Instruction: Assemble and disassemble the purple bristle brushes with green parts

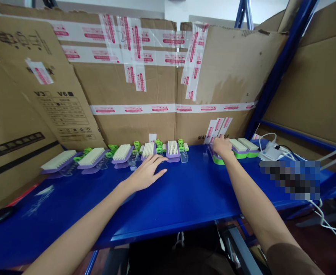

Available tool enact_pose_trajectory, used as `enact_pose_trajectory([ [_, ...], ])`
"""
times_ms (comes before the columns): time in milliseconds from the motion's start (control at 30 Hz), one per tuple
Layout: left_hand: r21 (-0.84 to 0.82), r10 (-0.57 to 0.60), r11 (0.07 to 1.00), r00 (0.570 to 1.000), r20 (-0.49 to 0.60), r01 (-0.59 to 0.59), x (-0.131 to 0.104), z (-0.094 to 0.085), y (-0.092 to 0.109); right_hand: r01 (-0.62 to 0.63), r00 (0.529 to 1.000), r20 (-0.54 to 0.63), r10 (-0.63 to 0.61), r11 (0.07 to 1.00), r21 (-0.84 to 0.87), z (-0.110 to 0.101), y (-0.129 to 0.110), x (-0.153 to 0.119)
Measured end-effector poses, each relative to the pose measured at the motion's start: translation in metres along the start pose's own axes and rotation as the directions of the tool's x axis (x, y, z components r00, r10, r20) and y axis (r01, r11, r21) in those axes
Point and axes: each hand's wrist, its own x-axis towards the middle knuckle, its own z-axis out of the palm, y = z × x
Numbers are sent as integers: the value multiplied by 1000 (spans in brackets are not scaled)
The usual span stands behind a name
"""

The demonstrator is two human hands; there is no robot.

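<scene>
Glossy blue bench point(185, 198): L hand point(146, 173) flat, fingers apart; R hand point(222, 147) clamped on green-based bristle brush point(218, 159).

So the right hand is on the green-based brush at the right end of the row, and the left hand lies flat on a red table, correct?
Not quite. The head view shows the table is blue, not red. The rest holds: the right hand is on the green-based brush at the right end of the row, and the left hand lies flat on the table, holding nothing.
</scene>
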Motion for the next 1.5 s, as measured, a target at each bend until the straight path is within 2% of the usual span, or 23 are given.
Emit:
enact_pose_trajectory([
  [233,-24,6,1000,1000,17,-6,-1,0,0,19,994,106,-21,1000,15,-12,-11,-1],
  [533,-42,-27,999,997,69,30,-1,1,1,96,979,183,-88,995,-36,-29,-30,-17],
  [1133,-63,24,998,999,36,-22,-4,9,-7,156,934,339,-114,983,-99,-42,-32,-23],
  [1333,-72,-8,997,998,58,12,-3,7,-3,266,880,428,-207,961,-83,-52,-46,-35],
  [1500,-134,-64,988,995,78,74,-3,6,3,402,788,514,-340,915,-12,-57,-67,-53],
])
